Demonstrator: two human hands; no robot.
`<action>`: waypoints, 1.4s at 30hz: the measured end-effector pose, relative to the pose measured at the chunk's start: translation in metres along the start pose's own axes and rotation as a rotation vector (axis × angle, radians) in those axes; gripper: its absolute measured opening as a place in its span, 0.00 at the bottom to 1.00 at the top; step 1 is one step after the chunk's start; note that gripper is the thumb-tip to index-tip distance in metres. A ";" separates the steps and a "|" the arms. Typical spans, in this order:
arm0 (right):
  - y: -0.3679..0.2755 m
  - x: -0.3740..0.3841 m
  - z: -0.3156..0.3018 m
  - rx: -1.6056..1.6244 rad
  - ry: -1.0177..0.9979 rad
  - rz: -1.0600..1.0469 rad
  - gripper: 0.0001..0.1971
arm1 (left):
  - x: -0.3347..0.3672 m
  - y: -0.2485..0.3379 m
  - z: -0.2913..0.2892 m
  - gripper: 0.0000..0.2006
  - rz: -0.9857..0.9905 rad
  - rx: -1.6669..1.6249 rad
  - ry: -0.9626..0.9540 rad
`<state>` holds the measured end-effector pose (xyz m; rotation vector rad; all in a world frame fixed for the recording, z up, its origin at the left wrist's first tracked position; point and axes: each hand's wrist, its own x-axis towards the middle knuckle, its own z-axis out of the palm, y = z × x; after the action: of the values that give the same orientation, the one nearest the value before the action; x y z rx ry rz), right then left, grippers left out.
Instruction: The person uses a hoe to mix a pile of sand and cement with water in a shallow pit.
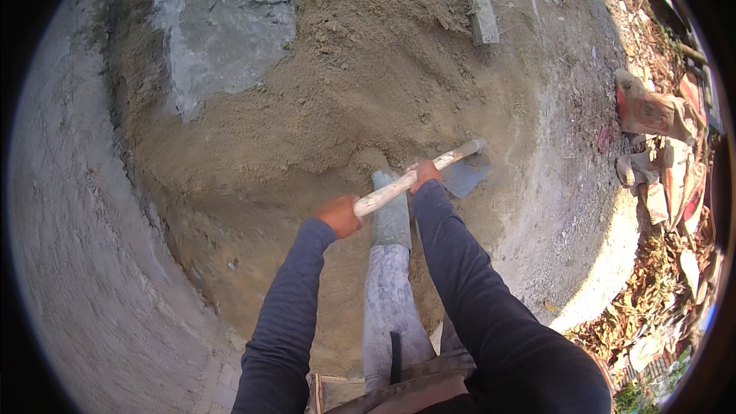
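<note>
The left grip (340, 216) and right grip (424, 174) are both wrapped around the wooden handle (392, 190) of a hoe (452, 156), held slantwise over the sand (360, 100); it is probably stiff and heavier toward its blade (465, 178), so a wide-spaced hold suits it. A boot (392, 226) under the handle is in the way; a wet-looking grey mix (226, 27) and a plank (479, 1) lie ahead, sacks (655, 113) off right.

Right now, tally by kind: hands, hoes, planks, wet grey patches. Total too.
Hands: 2 (left hand, right hand)
Hoe: 1
Plank: 1
Wet grey patch: 1
Total: 5
</note>
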<state>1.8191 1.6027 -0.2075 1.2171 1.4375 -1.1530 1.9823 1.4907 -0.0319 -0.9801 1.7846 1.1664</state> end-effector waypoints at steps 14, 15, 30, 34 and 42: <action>0.068 -0.324 0.256 0.204 -0.435 0.047 0.07 | -0.288 -0.019 -0.338 0.21 -0.126 0.335 0.319; 0.062 -0.365 0.270 0.206 -0.449 0.057 0.07 | -0.312 -0.020 -0.361 0.23 -0.128 0.329 0.374; -0.093 -0.306 0.120 -0.239 -0.198 -0.336 0.06 | -0.292 0.017 -0.117 0.21 0.138 -1.247 0.212; -0.272 -0.222 0.018 -0.510 -0.146 -0.283 0.03 | -0.292 0.078 0.052 0.21 -0.202 -0.626 0.387; -0.458 -0.212 -0.070 -2.451 -0.194 -0.630 0.18 | -0.306 0.073 0.106 0.11 -0.391 -1.346 0.627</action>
<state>1.3838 1.6023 0.0573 -1.0557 1.6462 0.6108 2.0613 1.6681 0.2378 -2.5284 0.8817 1.9098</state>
